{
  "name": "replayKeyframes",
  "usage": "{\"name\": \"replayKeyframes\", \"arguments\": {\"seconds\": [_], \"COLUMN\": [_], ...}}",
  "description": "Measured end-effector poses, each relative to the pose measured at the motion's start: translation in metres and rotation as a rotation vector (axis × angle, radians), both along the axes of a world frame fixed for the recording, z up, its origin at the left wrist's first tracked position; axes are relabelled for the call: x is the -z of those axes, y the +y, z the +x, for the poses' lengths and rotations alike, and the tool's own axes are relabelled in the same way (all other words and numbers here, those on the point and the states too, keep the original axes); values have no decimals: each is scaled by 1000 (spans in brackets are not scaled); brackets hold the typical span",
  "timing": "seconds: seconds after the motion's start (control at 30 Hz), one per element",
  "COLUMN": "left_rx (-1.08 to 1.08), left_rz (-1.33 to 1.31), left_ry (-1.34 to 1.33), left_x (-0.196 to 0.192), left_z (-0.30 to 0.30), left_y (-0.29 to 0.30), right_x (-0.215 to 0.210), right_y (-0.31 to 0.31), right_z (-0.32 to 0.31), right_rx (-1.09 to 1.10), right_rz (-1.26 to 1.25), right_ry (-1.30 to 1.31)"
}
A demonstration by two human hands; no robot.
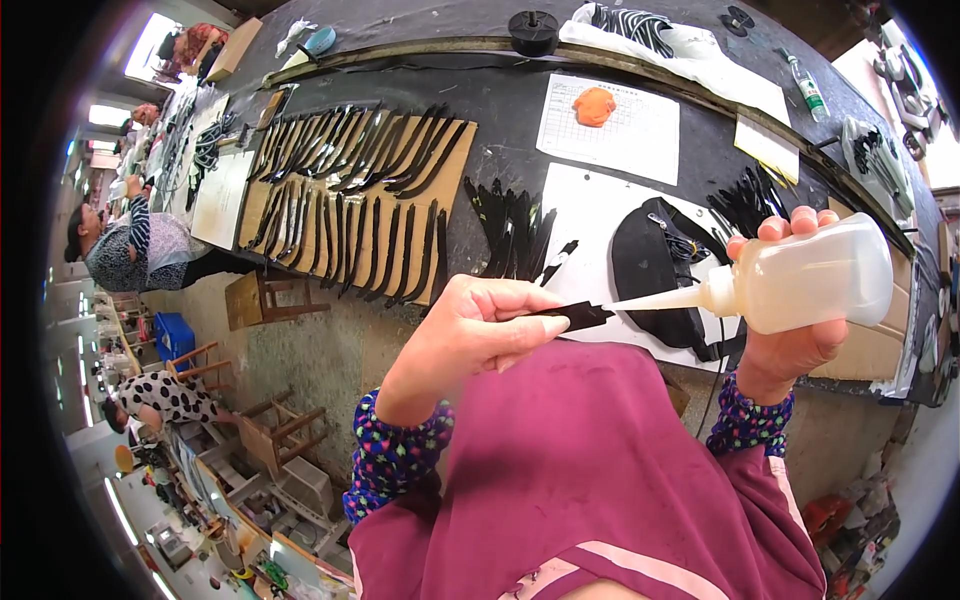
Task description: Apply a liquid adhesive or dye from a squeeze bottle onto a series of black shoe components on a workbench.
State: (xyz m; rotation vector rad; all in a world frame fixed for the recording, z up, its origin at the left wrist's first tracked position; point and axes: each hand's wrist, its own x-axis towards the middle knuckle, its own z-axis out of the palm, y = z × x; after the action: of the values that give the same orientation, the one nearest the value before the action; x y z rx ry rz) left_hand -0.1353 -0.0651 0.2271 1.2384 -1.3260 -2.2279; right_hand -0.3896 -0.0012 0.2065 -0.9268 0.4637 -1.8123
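My left hand (478,328) pinches a short black strip (587,317) between thumb and fingers, its free end pointing right. In my right hand (795,350) is a translucent squeeze bottle (815,275) with a pale liquid inside, tipped on its side. Its long thin nozzle (660,299) points left, and the tip is at the strip's end; whether they touch I cannot tell. Beyond my hands, a black waist bag (645,265) lies on a white board (570,200). A pile of black strips (505,225) rests just beyond my left hand.
Two rows of curved black strips (375,235) cover a cardboard sheet (455,185) at left. A paper form (645,130) bears an orange lump (594,106). A long rail (440,46) crosses the dark table. More strips (750,200) lie at right. Wooden stools (280,435) and co-workers (150,250) are at left.
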Motion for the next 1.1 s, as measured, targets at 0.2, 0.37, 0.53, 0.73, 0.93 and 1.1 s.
{"name": "replayKeyframes", "arguments": {"seconds": [0.2,0.37,0.53,0.73,0.93,1.1], "left_rx": [10,-7,-5,2,3,8], "left_rz": [36,44,76,65,84,118], "left_ry": [6,23,44,30,44,67], "left_x": [1,4,4,7,6,1], "left_z": [3,4,4,7,7,6], "left_y": [-1,-2,-3,-3,-3,-3], "right_x": [0,-2,-3,-1,-3,-6], "right_y": [-1,-2,-4,-3,-5,-5], "right_z": [2,2,6,2,6,10], "right_rx": [-18,-48,-28,-70,-75,-54], "right_rz": [21,-18,9,-21,-25,-5], "right_ry": [-1,14,7,18,-3,-27]}}
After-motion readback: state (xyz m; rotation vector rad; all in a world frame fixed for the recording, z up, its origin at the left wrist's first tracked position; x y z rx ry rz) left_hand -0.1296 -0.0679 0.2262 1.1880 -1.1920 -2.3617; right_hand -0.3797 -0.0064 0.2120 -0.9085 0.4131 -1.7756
